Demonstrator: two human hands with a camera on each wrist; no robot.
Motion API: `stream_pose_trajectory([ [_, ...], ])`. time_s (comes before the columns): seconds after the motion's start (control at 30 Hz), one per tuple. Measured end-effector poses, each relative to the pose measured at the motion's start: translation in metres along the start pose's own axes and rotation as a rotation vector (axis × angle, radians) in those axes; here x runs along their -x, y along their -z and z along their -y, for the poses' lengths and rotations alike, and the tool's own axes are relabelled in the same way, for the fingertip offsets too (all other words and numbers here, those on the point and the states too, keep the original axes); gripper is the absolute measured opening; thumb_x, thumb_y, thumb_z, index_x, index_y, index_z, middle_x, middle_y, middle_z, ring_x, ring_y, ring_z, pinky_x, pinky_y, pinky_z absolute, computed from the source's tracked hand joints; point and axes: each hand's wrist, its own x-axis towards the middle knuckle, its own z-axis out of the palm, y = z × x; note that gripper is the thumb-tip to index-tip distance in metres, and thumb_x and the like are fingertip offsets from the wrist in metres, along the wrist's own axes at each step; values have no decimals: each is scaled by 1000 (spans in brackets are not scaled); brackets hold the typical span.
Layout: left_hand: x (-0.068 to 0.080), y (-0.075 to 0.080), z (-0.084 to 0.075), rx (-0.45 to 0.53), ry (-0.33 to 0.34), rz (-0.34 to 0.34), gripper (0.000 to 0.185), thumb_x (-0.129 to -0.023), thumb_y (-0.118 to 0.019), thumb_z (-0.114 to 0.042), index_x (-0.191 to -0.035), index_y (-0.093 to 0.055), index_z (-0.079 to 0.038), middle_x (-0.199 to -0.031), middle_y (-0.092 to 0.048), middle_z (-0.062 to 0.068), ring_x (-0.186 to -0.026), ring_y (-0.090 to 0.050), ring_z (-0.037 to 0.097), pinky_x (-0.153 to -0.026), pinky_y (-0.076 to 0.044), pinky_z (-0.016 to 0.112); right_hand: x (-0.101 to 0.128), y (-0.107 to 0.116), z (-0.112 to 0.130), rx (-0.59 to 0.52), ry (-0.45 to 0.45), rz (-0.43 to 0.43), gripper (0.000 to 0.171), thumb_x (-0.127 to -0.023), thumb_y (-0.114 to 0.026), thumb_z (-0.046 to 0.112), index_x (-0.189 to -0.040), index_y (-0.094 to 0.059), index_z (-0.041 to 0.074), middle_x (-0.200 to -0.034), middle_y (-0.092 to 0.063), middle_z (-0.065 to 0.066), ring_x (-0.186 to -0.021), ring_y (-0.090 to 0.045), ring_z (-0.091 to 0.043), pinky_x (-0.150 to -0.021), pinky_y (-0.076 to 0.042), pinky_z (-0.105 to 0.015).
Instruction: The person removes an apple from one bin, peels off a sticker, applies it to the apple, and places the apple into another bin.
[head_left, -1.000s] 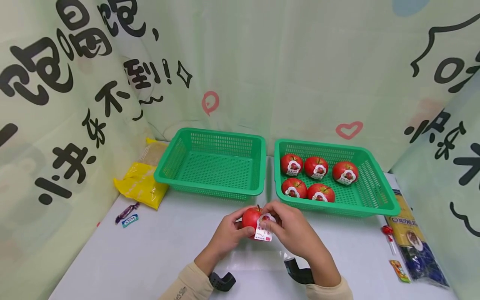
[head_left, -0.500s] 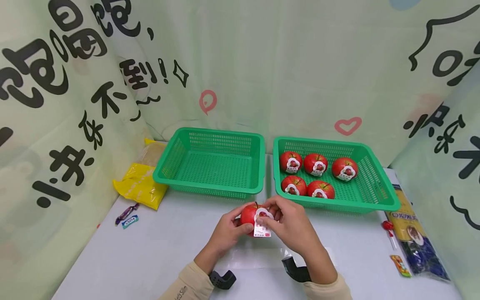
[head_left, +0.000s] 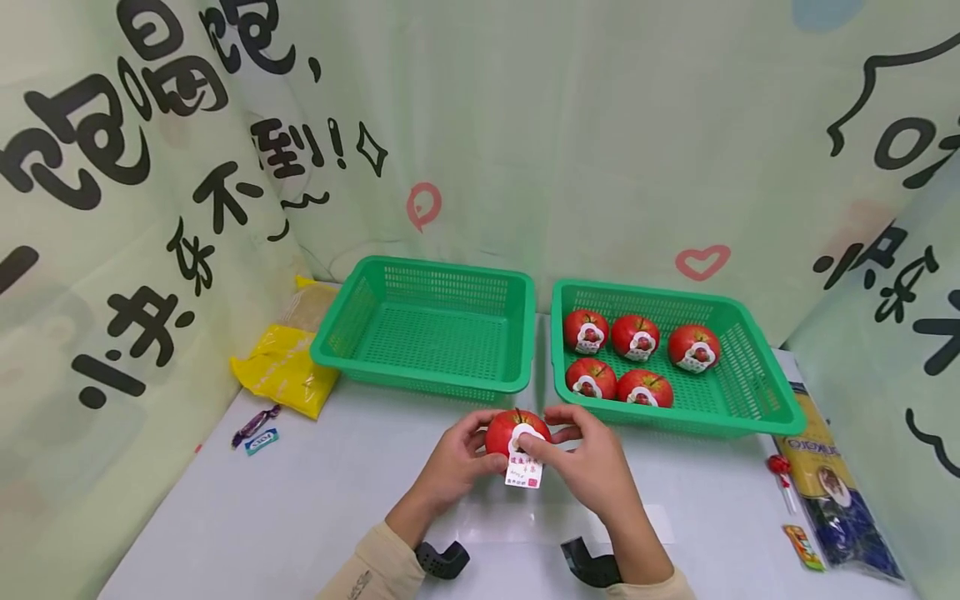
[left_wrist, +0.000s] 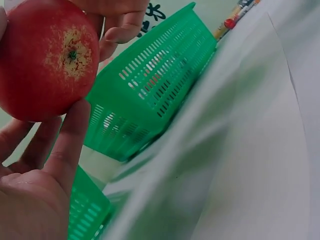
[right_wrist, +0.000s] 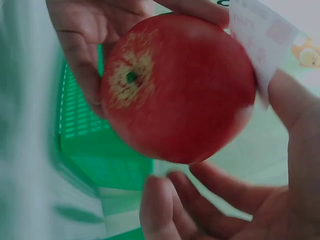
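Observation:
A red apple (head_left: pixel 501 429) is held above the table between both hands. My left hand (head_left: pixel 459 458) grips its left side, thumb in front and fingers around the back. On the front of the apple is a white label (head_left: pixel 523 473) whose lower flap hangs down with red print. My right hand (head_left: pixel 594 471) has its thumb on the label, while the other fingers bend behind the apple's right side. In the right wrist view, that thumb touches the label's edge and one fingertip meets the apple (right_wrist: pixel 195 95). The apple's bare underside (left_wrist: pixel 35 65) shows in the left wrist view.
Behind the hands stand an empty green basket (head_left: pixel 423 383) and a second green basket (head_left: pixel 750 408) with several labelled apples (head_left: pixel 636 333). Yellow bag (head_left: pixel 281 367) and candies (head_left: pixel 261 442) lie left. A blue-yellow packet (head_left: pixel 832 492) and lollipop (head_left: pixel 780 467) lie right. Clear film (head_left: pixel 495 525) lies in front.
The apple has turned so its label faces more to the front. My right fingers have spread and moved slightly off the apple's right side, the thumb staying on the label.

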Motion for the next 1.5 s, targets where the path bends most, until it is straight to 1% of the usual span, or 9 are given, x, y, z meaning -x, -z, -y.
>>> stream_pose_trajectory([
  [0.13,3,3,0,-23,12,27,72,-91,-85,-27,-152,-54,-4,-153,-52,20,-128,-63,28,-98,-58,24,1,-7,-9,-14,24,10,53,-84,-88,43,-125,-75,12,-108,-78,-6,-96,-70,-17,-70,-56,-30],
  [0.27,5,3,-4,-154,49,48,75,-91,-82,-21,-156,-50,-5,-154,-52,17,-132,-60,30,-99,-57,23,-2,-13,-16,21,41,20,58,-81,-91,43,-125,-74,9,-108,-77,-6,-91,-69,-16,-67,-56,-28],
  [0.4,5,-2,-4,-342,59,4,87,-82,-90,-30,-155,-51,-5,-148,-59,12,-115,-65,21,-90,-58,23,-5,-17,-19,50,32,27,63,-80,-91,45,-126,-73,7,-112,-76,-7,-91,-69,-16,-67,-56,-29],
  [0.53,4,-8,-1,-437,68,-71,83,-77,-94,-38,-148,-60,-12,-138,-67,5,-102,-66,14,-83,-59,24,-6,-18,-20,67,32,33,59,-81,-90,45,-124,-74,7,-112,-76,-6,-89,-68,-14,-68,-55,-29],
  [0.7,5,-11,1,-468,52,-102,78,-76,-96,-38,-143,-65,-14,-132,-71,3,-100,-67,12,-81,-59,24,-5,-21,-22,99,60,24,59,-81,-90,47,-122,-75,8,-113,-74,-6,-87,-67,-13,-69,-53,-28],
  [0.93,5,-15,3,-557,-23,-90,92,-69,-101,-37,-146,-61,-6,-132,-70,3,-112,-67,17,-92,-59,27,-7,-24,-24,105,56,-5,58,-81,-88,51,-117,-76,8,-110,-74,-6,-84,-63,-13,-68,-52,-28],
  [1.1,6,-17,4,-586,-63,-117,87,-70,-99,-43,-143,-65,-10,-128,-72,0,-113,-69,16,-93,-60,28,-8,-22,-25,123,72,11,59,-79,-90,50,-117,-75,8,-110,-73,-5,-85,-62,-12,-68,-52,-27],
  [1.3,5,-18,3,-628,-101,-82,97,-65,-102,-38,-146,-61,-4,-135,-70,4,-120,-68,21,-99,-60,32,-10,-22,-27,106,58,11,56,-78,-91,49,-110,-72,7,-97,-71,-4,-80,-61,-14,-65,-52,-27],
  [1.5,3,-18,5,-629,-109,-93,89,-67,-102,-38,-143,-64,-9,-131,-71,1,-115,-69,18,-93,-61,28,-12,-16,-30,90,45,51,55,-80,-90,49,-115,-74,11,-104,-73,-2,-85,-65,-13,-66,-53,-28],
])
